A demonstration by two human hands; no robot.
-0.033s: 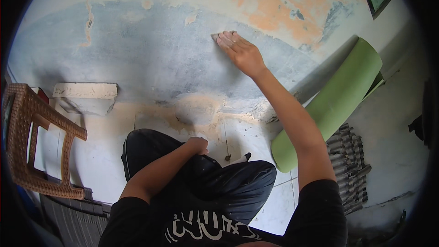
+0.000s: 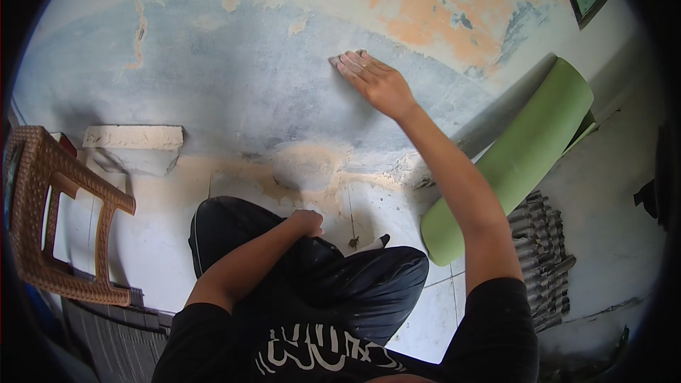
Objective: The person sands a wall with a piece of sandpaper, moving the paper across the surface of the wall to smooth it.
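My right hand (image 2: 379, 84) is pressed against the wall (image 2: 234, 78), its dusty fingers close together over a small piece of sandpaper (image 2: 333, 62). Only a dark edge of that piece shows past the fingertips. Under the hand the wall is bare grey-blue, with peeling cream and orange paint above. My left hand (image 2: 308, 222) rests curled over my bent leg (image 2: 234, 230), with no object visible in it; its palm is hidden.
At the left stands a brown woven-pattern plastic chair (image 2: 106, 241), near a pale rough-edged block (image 2: 135, 138) by the wall. A rolled green mat (image 2: 525, 156) leans at the right, beside a stack of grey corrugated pieces (image 2: 543, 262). Tan dust (image 2: 312, 163) lies along the wall's foot.
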